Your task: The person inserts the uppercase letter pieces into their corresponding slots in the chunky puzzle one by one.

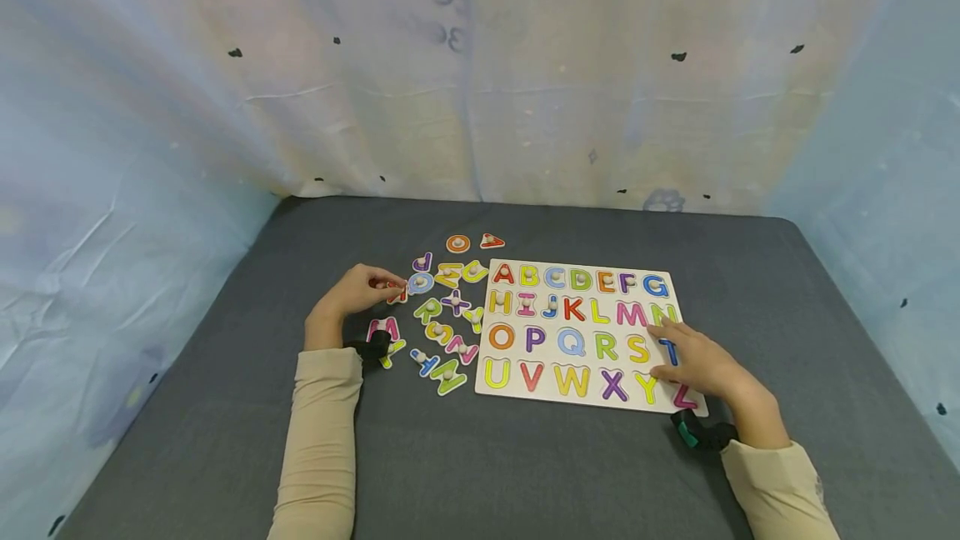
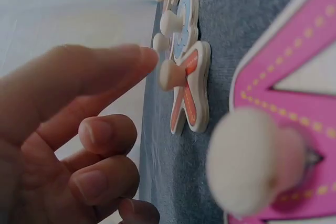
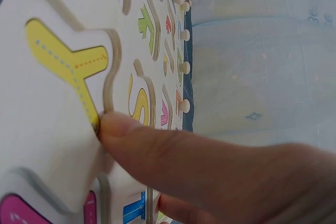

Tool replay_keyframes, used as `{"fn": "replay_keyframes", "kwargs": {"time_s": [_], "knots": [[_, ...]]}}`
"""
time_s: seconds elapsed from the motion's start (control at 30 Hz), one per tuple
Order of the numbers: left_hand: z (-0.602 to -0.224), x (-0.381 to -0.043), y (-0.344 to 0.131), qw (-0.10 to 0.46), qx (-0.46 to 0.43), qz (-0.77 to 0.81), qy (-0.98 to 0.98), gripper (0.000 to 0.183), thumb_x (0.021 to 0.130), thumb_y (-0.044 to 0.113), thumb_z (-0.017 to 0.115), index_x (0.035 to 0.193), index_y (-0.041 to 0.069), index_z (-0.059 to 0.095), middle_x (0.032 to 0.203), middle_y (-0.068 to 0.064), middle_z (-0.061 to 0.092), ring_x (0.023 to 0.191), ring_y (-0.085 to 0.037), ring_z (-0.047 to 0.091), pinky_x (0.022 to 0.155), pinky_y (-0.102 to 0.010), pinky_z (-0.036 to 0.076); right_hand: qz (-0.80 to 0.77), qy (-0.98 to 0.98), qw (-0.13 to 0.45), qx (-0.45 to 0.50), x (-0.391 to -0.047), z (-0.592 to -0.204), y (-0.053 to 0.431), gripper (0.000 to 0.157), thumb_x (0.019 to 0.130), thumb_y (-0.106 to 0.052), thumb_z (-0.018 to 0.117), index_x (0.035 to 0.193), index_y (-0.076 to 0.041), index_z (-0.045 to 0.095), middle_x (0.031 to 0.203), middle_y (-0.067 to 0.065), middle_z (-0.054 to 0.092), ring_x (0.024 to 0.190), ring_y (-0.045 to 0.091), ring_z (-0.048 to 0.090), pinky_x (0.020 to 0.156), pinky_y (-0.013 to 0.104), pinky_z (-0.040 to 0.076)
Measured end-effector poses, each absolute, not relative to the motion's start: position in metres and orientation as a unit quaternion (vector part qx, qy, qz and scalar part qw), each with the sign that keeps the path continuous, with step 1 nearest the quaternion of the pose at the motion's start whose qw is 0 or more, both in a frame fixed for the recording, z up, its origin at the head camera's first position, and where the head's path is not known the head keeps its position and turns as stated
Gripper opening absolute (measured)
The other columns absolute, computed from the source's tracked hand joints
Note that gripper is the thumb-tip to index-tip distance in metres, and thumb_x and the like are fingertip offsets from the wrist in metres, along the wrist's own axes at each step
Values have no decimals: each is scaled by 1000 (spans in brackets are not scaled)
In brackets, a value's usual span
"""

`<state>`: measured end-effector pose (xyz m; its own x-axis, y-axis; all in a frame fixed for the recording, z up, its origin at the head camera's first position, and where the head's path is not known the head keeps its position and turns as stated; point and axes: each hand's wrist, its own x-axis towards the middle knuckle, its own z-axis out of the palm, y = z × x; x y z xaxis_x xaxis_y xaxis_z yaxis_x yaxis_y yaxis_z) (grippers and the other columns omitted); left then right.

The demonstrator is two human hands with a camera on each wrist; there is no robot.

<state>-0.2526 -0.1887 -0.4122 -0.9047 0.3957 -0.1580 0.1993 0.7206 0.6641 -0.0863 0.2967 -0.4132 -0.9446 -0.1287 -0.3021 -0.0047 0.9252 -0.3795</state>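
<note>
red letter (image 2: 190, 103) just beside left hand (image 1: 358, 288)

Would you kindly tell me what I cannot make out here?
Head view: part of the blue T, covered by the right hand.
Head view: part of the yellow-green piece, behind the black wrist device.
Left wrist view: part of the pink piece, cut by the right edge.
Right wrist view: part of the magenta letter, cut by the bottom edge.

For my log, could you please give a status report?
Left hand at red letter; letter outside board; right hand touching board, partly covering N slot.
</note>
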Motion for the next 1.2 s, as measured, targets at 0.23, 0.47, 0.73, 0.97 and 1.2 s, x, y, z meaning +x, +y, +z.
{"fn": "replay_keyframes", "kwargs": {"time_s": [0.23,0.47,0.73,0.97,1.2], "knots": [[-414,-253,-191,152,162,336,915,27,94,12,60,116,-1,68,89,-21,72,66,-13,54,62,-27,38,-190,967,165,-32,-86,-412,295,78,82,-34,73,144,1,41,151,35,27,134,59,29,101,70,33],[-415,-252,-192,153,162,326,919,28,92,9,61,117,-1,68,89,-20,72,66,-11,51,63,-27,37,-189,968,164,-27,-85,-410,293,79,81,-34,74,143,2,41,150,36,27,133,59,29,100,70,35],[-412,-250,-191,142,141,301,932,24,92,14,64,109,0,72,70,-9,67,60,-10,50,61,-25,39,-189,968,164,-27,-84,-409,293,79,80,-34,74,143,2,41,150,36,27,134,59,29,100,70,35],[-409,-249,-194,128,90,272,950,24,88,27,70,93,5,76,59,5,48,58,-13,39,59,-27,33,-190,967,167,-25,-84,-410,294,80,80,-35,74,143,2,41,150,36,26,134,59,28,100,70,34],[-409,-250,-195,147,90,284,943,24,87,20,70,104,4,75,59,5,36,60,-14,36,59,-28,31,-187,968,164,-22,-84,-409,294,81,80,-35,75,144,1,41,151,35,26,134,59,28,100,70,34]]}}
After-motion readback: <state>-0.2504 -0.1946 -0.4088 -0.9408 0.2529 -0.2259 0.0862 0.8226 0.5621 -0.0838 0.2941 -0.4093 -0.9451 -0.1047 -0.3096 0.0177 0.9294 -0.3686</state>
